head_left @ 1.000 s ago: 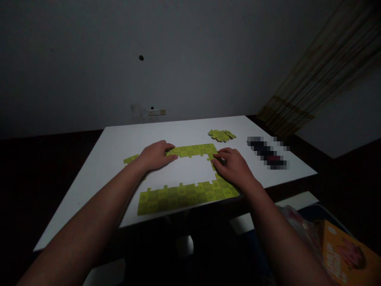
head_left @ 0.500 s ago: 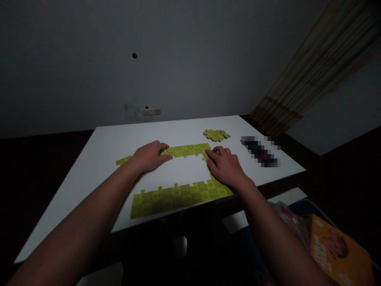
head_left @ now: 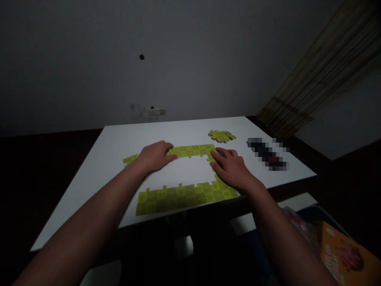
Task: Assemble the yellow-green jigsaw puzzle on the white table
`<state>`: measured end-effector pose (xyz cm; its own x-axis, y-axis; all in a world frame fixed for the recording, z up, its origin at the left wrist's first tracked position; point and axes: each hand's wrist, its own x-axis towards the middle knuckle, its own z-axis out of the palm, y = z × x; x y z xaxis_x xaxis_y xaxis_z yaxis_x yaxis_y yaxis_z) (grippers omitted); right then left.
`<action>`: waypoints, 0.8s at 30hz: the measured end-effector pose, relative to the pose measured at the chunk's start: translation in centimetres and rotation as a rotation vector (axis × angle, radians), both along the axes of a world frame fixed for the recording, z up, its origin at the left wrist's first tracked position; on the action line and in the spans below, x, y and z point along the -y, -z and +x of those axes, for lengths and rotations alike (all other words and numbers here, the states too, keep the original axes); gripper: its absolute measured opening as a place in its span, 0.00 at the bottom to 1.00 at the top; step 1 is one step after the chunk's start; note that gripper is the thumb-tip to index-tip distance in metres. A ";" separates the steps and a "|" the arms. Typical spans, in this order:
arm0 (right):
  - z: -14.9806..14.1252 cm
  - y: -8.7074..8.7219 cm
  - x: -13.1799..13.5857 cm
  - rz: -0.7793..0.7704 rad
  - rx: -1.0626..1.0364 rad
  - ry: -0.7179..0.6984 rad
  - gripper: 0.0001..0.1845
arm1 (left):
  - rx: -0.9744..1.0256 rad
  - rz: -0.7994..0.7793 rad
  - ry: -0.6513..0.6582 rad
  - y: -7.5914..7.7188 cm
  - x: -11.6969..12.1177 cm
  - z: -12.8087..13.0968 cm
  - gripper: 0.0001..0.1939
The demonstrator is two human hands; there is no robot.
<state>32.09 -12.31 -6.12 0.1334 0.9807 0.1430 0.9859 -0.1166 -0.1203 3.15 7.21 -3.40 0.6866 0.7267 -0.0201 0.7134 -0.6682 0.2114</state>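
A yellow-green jigsaw puzzle frame lies on the white table, with a wide lower band and a bare gap inside it. My left hand rests flat on the table, its fingertips on the top strip and holding nothing. My right hand lies spread over the frame's right side, covering that joint. A short separate puzzle strip sits just beyond my left hand, partly hidden by the wrist. A loose pile of puzzle pieces lies near the far edge.
A pixelated dark object lies at the table's right. An orange book and a plastic bag sit below the table's right corner. A wall socket and a sheer curtain are behind.
The view has swung slightly right since half a second ago, back near its earlier position. My right hand's fingers now lie flatter and more spread on the puzzle.
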 end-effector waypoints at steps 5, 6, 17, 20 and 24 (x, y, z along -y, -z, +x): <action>-0.6 0.1 0.6 -0.058 0.014 -0.011 0.40 | 0.050 0.000 -0.002 -0.3 -0.3 -0.5 0.35; -0.6 0.2 0.7 -0.060 0.011 -0.014 0.40 | 0.073 0.004 -0.010 -0.4 -0.5 -0.7 0.32; 0.3 1.5 0.7 -0.036 -0.031 -0.098 0.44 | 0.163 -0.098 0.036 -1.1 -2.7 -3.6 0.38; 0.3 1.6 0.6 -0.038 -0.043 -0.086 0.43 | 0.093 -0.115 0.067 -0.8 -2.9 -3.6 0.43; 0.4 1.8 0.6 -0.052 -0.056 -0.099 0.44 | 0.090 -0.128 0.092 -0.7 -2.8 -3.4 0.38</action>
<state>32.53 -12.88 -7.91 0.0417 0.9953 0.0869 0.9848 -0.0263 -0.1717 -0.20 10.06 -2.70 0.7531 0.6565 -0.0444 0.6252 -0.6929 0.3591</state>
